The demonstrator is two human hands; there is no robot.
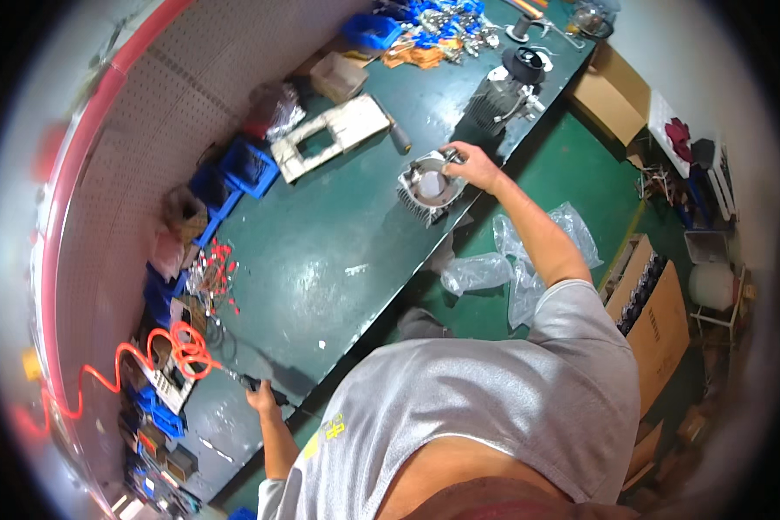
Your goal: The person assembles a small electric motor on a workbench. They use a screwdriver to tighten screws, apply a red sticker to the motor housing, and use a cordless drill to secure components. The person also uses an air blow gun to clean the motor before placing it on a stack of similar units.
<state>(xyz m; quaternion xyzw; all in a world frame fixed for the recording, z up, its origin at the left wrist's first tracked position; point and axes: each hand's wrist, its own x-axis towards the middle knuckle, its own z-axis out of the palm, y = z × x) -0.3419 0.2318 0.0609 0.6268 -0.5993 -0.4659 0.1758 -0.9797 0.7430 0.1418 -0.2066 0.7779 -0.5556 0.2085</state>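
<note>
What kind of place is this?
Probably a small assembly workshop: a green workbench with finned metal motor housings, blue parts bins along a pegboard wall, and a coiled orange air hose.

We are stretching our bare right arm far forward, right hand [474,165] curled in a grip, left hand [263,400] closing low beside us, elbow bent.

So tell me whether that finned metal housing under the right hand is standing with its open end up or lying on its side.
Open end up: the finned housing shows its round bore to the camera, the right hand on its rim.
</note>
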